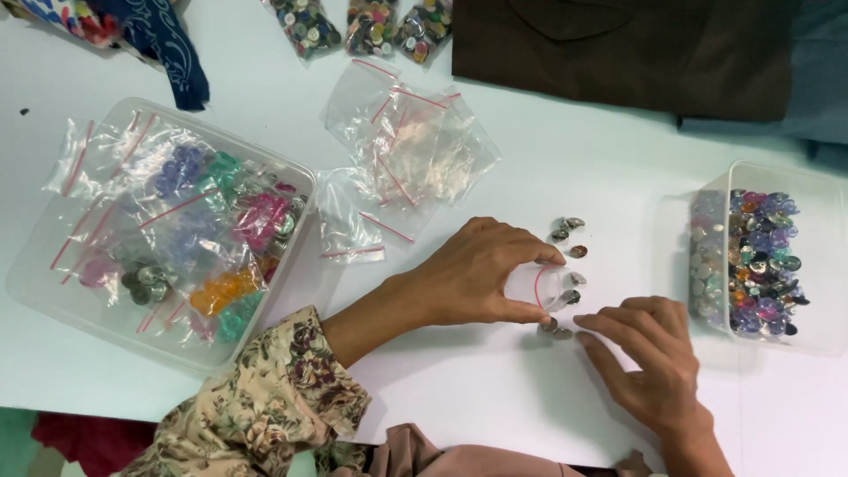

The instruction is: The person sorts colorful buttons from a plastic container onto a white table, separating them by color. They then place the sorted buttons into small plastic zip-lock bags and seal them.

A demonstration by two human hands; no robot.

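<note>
My left hand (481, 274) pinches a small clear zip bag (541, 285) with a red seal line, held open just above the white table (495, 389). My right hand (649, 358) rests flat beside it, its fingertips touching a few silver buttons (555, 329) on the table. More silver buttons (568, 231) lie loose in a short row just beyond the bag.
A clear tub (821, 256) of mixed coloured buttons stands at the right. At the left, a clear tray (53, 291) holds bagged buttons. Empty zip bags (415, 146) lie in the middle, filled bags (371, 25) at the far edge, brown cloth (636, 53) at the back right.
</note>
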